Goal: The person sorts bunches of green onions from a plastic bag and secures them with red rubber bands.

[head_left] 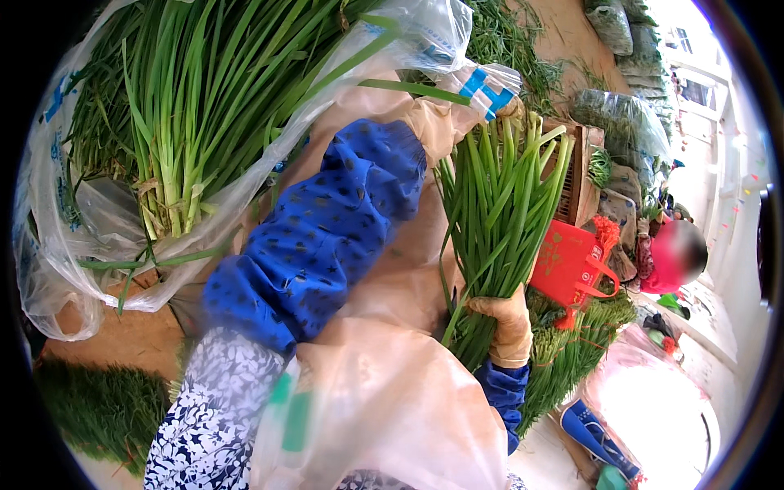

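Observation:
A bunch of long, flat green chives (494, 212) stands across the middle, tilted in front of my apron. My right hand (504, 322), in a tan glove, is closed around its lower part. Reaching across from the lower left, my left arm wears a blue star-patterned sleeve. My left hand (437, 126), gloved too, is by the bunch's upper end. Clear plastic with blue print (488, 91) and the leaves cover most of its fingers. To the left, a large clear plastic bag (90, 282) lies around more chives (175, 147), their pale stem ends pointing toward me.
Bundled greens (563, 363) lie beyond my right hand, with a red gift bag (567, 261) above them. More greens (90, 408) lie at the lower left. A slatted crate (581, 175) and bagged greens (621, 122) stand at upper right. Another person in pink (663, 257) is farther right.

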Action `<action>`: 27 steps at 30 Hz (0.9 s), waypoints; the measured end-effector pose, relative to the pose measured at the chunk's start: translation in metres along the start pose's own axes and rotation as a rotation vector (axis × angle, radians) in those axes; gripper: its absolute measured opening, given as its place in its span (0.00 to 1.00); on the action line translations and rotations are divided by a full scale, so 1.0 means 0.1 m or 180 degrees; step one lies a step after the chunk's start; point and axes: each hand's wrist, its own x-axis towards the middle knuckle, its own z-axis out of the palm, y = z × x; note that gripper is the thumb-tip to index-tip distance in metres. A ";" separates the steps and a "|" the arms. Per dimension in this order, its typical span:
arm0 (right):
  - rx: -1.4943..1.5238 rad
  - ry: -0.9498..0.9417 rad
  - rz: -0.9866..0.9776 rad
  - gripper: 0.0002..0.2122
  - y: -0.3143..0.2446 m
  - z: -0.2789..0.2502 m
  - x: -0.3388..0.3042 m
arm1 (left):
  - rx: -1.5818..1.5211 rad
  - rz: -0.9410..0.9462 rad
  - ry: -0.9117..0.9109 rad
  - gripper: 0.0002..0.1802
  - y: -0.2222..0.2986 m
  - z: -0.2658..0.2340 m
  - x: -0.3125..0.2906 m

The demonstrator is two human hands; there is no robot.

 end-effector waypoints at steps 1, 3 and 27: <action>0.0132 -0.0006 0.0052 0.12 -0.08 0.06 -0.03 | 0.0011 -0.0001 0.0003 0.21 0.00 0.01 0.00; 0.0024 -0.0117 -0.0151 0.12 0.06 -0.06 0.02 | 0.0022 0.0002 -0.0017 0.21 0.00 0.02 0.01; -0.0464 0.0295 -0.0180 0.12 0.17 -0.09 -0.12 | 0.0347 -0.0131 -0.0046 0.23 -0.05 0.05 0.07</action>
